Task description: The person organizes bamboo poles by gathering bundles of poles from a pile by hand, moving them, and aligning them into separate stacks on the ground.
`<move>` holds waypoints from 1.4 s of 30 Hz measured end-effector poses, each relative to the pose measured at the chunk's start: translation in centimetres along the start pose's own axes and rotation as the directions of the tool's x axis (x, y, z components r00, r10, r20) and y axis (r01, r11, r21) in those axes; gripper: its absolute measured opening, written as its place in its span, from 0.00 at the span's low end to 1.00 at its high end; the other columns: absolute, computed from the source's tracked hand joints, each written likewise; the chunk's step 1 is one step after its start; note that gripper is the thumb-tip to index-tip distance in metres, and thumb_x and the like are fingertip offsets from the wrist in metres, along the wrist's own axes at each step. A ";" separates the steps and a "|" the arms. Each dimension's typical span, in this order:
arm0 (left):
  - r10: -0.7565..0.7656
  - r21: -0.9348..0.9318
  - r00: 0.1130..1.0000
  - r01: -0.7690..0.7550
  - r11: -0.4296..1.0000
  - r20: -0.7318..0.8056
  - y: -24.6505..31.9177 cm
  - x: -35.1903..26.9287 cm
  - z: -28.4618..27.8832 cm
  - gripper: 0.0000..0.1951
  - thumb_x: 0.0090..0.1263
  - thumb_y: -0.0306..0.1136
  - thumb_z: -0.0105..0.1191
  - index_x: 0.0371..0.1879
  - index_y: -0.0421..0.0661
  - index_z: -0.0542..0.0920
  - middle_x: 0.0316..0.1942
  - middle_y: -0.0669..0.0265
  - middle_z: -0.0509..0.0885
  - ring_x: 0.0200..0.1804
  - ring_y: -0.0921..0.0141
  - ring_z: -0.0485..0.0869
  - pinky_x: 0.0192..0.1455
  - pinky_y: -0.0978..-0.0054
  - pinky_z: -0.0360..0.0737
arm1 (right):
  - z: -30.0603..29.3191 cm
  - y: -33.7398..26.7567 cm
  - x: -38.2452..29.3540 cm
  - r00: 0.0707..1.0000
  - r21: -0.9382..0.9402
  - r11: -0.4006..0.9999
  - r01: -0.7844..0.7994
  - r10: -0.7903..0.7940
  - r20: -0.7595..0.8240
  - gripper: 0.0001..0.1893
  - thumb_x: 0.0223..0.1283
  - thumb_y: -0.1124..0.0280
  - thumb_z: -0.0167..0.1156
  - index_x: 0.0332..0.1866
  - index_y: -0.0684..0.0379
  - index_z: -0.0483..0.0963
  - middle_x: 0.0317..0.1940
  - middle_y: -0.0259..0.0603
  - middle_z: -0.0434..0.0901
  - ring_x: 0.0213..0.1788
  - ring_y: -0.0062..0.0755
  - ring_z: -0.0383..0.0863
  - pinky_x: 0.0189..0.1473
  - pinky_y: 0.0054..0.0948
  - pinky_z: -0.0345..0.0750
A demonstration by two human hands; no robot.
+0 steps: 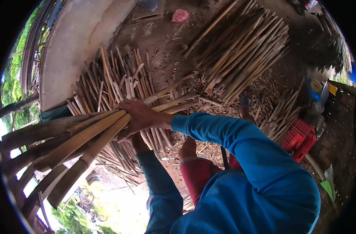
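My right hand [140, 114] is clasped around several split bamboo poles [87, 140], with a ring on one finger. Their thick ends fan out to the left, while the thinner ends [178, 102] stick out to the right past my wrist. Below it, my left hand [136, 141] is against the underside of the same poles, its fingers partly hidden. Under both hands lies a wide pile of cut bamboo sticks [107, 76] on the dirt floor.
A large stack of bamboo sticks [248, 49] lies ahead, with a single pole [210, 27] beside it. Bamboo scraps [222, 112] litter the ground around my feet. To the right are a red plastic crate [298, 137] and a blue dial scale [315, 87]. A concrete wall [75, 44] stands on the left.
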State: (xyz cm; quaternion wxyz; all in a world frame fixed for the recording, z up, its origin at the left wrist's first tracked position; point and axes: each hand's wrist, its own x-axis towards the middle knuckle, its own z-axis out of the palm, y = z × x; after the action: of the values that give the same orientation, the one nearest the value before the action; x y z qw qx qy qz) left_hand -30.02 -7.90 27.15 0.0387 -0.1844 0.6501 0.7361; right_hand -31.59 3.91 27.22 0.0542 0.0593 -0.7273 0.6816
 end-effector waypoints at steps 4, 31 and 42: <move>0.003 -0.014 1.000 -0.003 1.000 0.013 0.7 0.7 -0.2 0.33 0.82 0.54 0.35 0.75 0.42 0.54 0.59 0.48 0.76 0.59 0.59 0.79 0.65 0.61 0.77 | -0.1 -0.1 1.0 1.000 0.038 0.999 -0.007 0.007 0.012 0.53 0.27 0.42 0.85 0.64 0.58 0.72 0.53 0.47 0.78 0.58 0.47 0.78 0.61 0.45 0.75; -0.013 -0.093 0.999 0.017 0.995 0.044 -0.2 -0.8 3.9 0.34 0.82 0.54 0.37 0.77 0.43 0.51 0.63 0.49 0.72 0.63 0.58 0.75 0.68 0.59 0.74 | -2.4 4.0 -2.9 0.992 0.273 0.955 -0.115 0.097 0.081 0.44 0.34 0.52 0.84 0.60 0.58 0.74 0.56 0.46 0.77 0.58 0.48 0.79 0.59 0.44 0.76; 0.002 0.023 1.000 -0.002 1.000 0.002 0.4 -0.3 0.3 0.35 0.82 0.54 0.37 0.77 0.44 0.50 0.65 0.49 0.70 0.64 0.57 0.74 0.69 0.59 0.73 | -0.3 -1.5 -3.6 0.948 -0.067 0.997 0.038 -0.057 -0.312 0.51 0.25 0.47 0.85 0.63 0.51 0.70 0.58 0.45 0.74 0.63 0.52 0.73 0.62 0.52 0.68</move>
State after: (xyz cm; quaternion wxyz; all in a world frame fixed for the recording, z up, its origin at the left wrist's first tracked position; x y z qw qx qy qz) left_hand -29.97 -7.62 27.64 0.0403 -0.1826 0.6586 0.7289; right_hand -27.78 4.16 28.09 0.1874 -0.0338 -0.7280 0.6586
